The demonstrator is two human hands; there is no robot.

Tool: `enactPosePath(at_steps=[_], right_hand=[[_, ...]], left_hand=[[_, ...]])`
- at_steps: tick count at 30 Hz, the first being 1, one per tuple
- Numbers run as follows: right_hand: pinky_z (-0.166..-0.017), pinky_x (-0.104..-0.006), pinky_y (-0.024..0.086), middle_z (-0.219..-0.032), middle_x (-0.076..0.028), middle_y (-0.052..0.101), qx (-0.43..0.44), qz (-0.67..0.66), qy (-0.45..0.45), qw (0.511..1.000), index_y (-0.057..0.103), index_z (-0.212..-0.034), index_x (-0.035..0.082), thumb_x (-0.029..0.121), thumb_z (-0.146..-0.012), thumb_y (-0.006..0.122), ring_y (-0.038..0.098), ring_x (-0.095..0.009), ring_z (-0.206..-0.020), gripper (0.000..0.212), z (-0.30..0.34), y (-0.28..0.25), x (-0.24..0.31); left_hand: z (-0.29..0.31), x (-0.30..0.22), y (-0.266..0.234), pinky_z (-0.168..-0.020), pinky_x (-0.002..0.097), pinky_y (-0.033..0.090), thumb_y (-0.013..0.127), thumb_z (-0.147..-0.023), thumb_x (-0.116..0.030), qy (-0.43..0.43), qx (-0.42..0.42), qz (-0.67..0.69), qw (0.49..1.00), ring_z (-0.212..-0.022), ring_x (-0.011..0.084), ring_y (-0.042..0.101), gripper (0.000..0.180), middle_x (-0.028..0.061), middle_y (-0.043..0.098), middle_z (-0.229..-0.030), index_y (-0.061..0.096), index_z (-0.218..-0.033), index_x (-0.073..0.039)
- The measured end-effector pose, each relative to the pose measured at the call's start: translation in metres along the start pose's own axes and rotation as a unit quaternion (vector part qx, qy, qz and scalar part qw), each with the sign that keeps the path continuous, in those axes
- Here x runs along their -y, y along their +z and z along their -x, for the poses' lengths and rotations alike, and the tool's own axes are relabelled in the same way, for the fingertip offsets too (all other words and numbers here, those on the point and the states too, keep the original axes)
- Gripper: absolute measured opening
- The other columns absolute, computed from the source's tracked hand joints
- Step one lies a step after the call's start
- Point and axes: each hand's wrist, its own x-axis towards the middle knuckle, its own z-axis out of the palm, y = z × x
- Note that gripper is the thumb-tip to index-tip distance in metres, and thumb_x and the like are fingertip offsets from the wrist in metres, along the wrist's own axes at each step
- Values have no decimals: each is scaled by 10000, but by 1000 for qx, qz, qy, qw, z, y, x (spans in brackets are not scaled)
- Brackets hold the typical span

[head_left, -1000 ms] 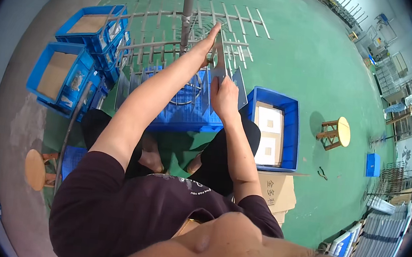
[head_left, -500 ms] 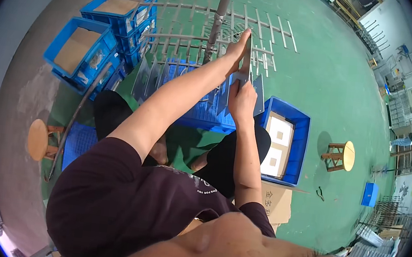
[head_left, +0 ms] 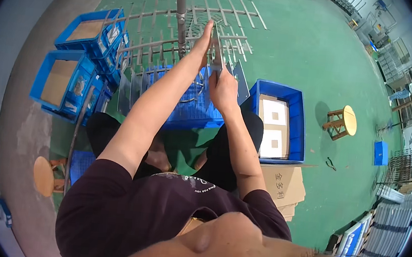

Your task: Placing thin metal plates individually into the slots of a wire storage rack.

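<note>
A thin grey metal plate (head_left: 217, 52) stands almost edge-on before me, at the hanging rack (head_left: 150, 42) with its rows of flat prongs. My left hand (head_left: 204, 42) lies along the plate's upper left side and grips it, fingers stretched up towards its top; some are hidden. Lower down, my right hand (head_left: 224, 88) is closed on the plate's near end. Similar grey plates (head_left: 242, 82) hang upright on the rack's lower part to both sides. Under them sits a blue plastic crate (head_left: 191, 122).
On the right, a blue bin (head_left: 304, 134) holds white square pieces on cardboard, with flat cardboard (head_left: 285, 187) nearer me. Stacked blue crates (head_left: 58, 100) stand left. Two stools (head_left: 348, 120), pliers (head_left: 331, 164) and the rack's grey pole (head_left: 181, 0) are also around.
The whole view has shifted, so the rack and crates appear further left. Both hands stay on the plate, which keeps its place at the rack.
</note>
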Motion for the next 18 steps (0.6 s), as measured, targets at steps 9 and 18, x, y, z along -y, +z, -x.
enactPosePath(at_steps=[9, 18], right_hand=[[-536, -469, 419, -724, -224, 599, -6, 7, 24, 1000, 550, -907, -17, 84, -801, 502, 552, -431, -612, 154, -4, -1, 4], [-596, -381, 465, -904, -177, 638, -62, -8, 38, 997, 533, -1112, -6, 30, -812, 497, 600, -333, -684, 304, 27, -64, -4]], left_hand=[[-50, 18, -25, -718, 377, 407, 519, -644, -763, 3, -61, -40, 997, -851, 267, 523, 914, 148, 555, -1005, 557, -1083, 38], [-10, 5, 1, -828, 581, 336, 458, -553, -867, 10, 16, -79, 997, -1127, 492, 324, 1190, 173, 253, -1392, 264, -1373, -28]])
